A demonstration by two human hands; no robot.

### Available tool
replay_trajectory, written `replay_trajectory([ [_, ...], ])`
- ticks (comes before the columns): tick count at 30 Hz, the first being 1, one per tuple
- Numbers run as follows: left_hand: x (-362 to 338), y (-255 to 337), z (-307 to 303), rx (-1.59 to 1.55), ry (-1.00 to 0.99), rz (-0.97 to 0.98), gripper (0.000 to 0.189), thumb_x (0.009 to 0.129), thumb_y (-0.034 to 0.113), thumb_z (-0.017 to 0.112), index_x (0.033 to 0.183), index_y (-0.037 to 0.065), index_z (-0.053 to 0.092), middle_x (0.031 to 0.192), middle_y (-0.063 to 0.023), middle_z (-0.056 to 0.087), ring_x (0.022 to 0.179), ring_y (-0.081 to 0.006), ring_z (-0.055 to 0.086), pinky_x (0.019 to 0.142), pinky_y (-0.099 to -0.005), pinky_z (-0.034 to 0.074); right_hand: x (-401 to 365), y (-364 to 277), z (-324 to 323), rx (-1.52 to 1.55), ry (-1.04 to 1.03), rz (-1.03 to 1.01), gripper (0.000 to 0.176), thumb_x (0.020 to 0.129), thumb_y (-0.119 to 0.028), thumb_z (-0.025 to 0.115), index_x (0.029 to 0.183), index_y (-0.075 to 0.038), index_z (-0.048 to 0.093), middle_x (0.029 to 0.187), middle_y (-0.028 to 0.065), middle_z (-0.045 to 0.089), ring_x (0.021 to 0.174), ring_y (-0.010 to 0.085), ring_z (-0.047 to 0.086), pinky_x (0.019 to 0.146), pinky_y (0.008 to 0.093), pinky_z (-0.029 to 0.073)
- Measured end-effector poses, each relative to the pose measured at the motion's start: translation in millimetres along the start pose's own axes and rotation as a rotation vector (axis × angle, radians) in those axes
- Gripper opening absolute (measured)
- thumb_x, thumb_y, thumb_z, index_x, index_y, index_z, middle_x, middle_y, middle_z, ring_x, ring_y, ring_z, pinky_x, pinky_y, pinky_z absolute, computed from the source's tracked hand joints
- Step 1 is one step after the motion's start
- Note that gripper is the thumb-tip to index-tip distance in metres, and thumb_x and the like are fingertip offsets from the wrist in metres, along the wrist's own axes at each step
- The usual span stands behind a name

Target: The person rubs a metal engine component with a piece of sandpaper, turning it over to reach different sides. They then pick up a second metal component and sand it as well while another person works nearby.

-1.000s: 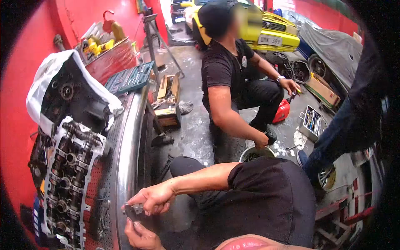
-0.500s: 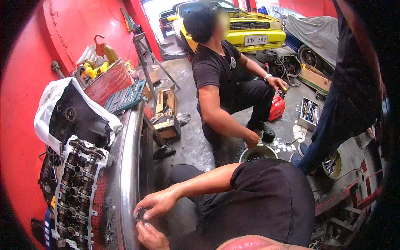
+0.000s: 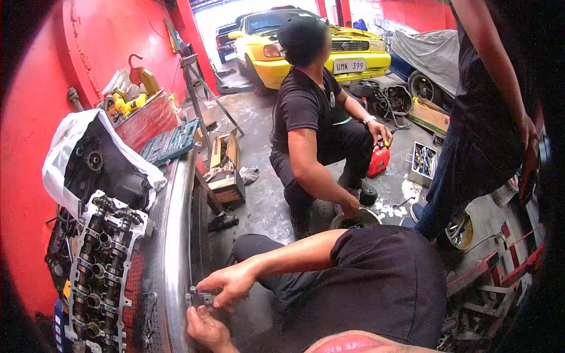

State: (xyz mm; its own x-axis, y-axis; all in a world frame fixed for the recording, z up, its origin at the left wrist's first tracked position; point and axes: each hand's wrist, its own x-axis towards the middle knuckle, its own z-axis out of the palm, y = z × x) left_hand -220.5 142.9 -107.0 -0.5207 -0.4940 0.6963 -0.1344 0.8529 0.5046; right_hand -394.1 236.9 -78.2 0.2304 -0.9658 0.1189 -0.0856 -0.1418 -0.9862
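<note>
Over the bench edge, both my hands are at a small grey metal part (image 3: pixel 199 298) with a raised middle and flat ends. My left hand (image 3: pixel 209 330) grips it from below, thumb against its near side. My right hand (image 3: pixel 235 285) pinches it from above, index finger on its upper side and thumb by its right end. To the left of my hands a cylinder head (image 3: pixel 100 282) with exposed camshafts lies on the perforated metal bench (image 3: pixel 172 259).
A dark engine part partly wrapped in white plastic (image 3: pixel 59 141) and a socket set case (image 3: pixel 170 143) sit on the bench. A co-worker (image 3: pixel 303 112) crouches over a bucket (image 3: pixel 371 216), one hand on a red container (image 3: pixel 379 159). Another person (image 3: pixel 477 135) stands right.
My right hand's index finger has extended along the metal part, which now shows more between my hands. The view has shifted slightly. The crouching co-worker's head has turned away.
</note>
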Motion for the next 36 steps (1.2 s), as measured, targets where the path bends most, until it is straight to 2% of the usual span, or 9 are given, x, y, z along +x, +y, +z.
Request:
replay_trajectory([
  [6,18.6,-7.1,-13.4,-0.002,-0.013,-0.029,0.034,0.099,0.026,0.05,0.09,-0.006,0.056,0.077,-0.0237,0.058,0.071,-0.042,0.056,0.063,-0.0455,0.042,9.9,-21.4,-5.2,0.042,-0.005,-0.016,0.07,0.098,-0.036,0.054,0.152,-0.007,0.019,0.09,0.009,0.064,0.087,0.0149,0.064,0.068,0.0274,0.051],
  [10,39.9,-12.9,-21.4,0.072,0.153,-0.043,0.036,0.1,0.028,0.048,0.085,-0.004,0.056,0.075,-0.0221,0.059,0.066,-0.0407,0.057,0.061,-0.0449,0.044,56.2,-10.4,-7.3,-0.243,0.164,-0.313,0.053,0.099,-0.035,0.05,0.134,0.005,0.042,0.105,0.0203,0.063,0.099,0.0257,0.059,0.086,0.0383,0.046],
  [15,64.2,-39.5,-38.9,0.12,0.035,-0.059,0.035,0.097,0.03,0.051,0.084,-0.001,0.061,0.064,-0.0226,0.054,0.059,-0.0437,0.054,0.052,-0.0448,0.04,96.6,-28.6,-25.7,-0.218,0.042,-0.159,0.042,0.101,-0.04,0.043,0.107,0.0,0.05,0.077,0.0224,0.058,0.071,0.0344,0.061,0.065,0.0451,0.045],
  [17,52.6,-52.8,-49.9,-0.143,-0.205,-0.472,0.033,0.095,0.028,0.055,0.087,-0.002,0.063,0.065,-0.0224,0.055,0.061,-0.0442,0.055,0.054,-0.0445,0.042,101.6,-46.6,-36.1,-0.238,-0.022,-0.07,0.041,0.101,-0.039,0.043,0.109,0.0,0.05,0.077,0.0238,0.059,0.071,0.0344,0.061,0.064,0.0451,0.045],
  [21,55.0,-60.0,-74.5,-0.657,-0.539,-1.022,0.047,0.099,0.041,0.051,0.068,0.006,0.053,0.062,0.0008,0.049,0.057,-0.0149,0.041,0.049,-0.0342,0.033,102.4,-75.9,-37.0,-0.083,0.032,0.005,0.042,0.101,-0.038,0.045,0.107,0.002,0.051,0.072,0.0255,0.056,0.066,0.0384,0.058,0.061,0.0448,0.044],
  [24,89.2,-53.5,-74.9,-0.244,-0.452,-0.794,0.038,0.099,0.032,0.049,0.086,-0.002,0.058,0.07,-0.0215,0.06,0.063,-0.0401,0.06,0.058,-0.0457,0.045,103.1,-112.9,-37.0,-0.159,0.137,0.149,0.044,0.101,-0.04,0.043,0.102,0.003,0.051,0.073,0.0251,0.056,0.065,0.036,0.056,0.062,0.0432,0.044],
  [27,155.9,21.4,-92.2,0.104,-0.191,-0.429,0.037,0.099,0.033,0.046,0.085,0.001,0.059,0.065,-0.0213,0.061,0.061,-0.0408,0.062,0.051,-0.0453,0.042,105.8,-165.0,-33.9,-0.138,0.248,0.145,0.047,0.101,-0.042,0.042,0.099,0.004,0.051,0.074,0.0248,0.054,0.065,0.0328,0.055,0.062,0.0429,0.044],
  [30,206.0,63.3,-130.3,0.149,-0.197,-0.378,0.042,0.098,0.035,0.046,0.087,-0.003,0.059,0.063,-0.0072,0.056,0.055,-0.0246,0.056,0.05,-0.0421,0.044,105.5,-275.0,-42.5,-0.12,0.249,0.22,0.05,0.1,-0.045,0.042,0.103,0.004,0.054,0.083,0.0235,0.059,0.077,0.0313,0.059,0.072,0.0425,0.045],
  [36,286.1,119.5,-212.3,-0.939,-0.45,-0.94,0.047,0.097,0.044,0.051,0.083,0.0,0.057,0.058,-0.0033,0.047,0.046,-0.0113,0.044,0.041,-0.0285,0.032,114.4,-383.3,-47.0,-0.128,0.174,0.331,0.048,0.1,-0.044,0.045,0.09,0.002,0.054,0.065,0.0105,0.054,0.063,0.021,0.054,0.06,0.039,0.043],
])
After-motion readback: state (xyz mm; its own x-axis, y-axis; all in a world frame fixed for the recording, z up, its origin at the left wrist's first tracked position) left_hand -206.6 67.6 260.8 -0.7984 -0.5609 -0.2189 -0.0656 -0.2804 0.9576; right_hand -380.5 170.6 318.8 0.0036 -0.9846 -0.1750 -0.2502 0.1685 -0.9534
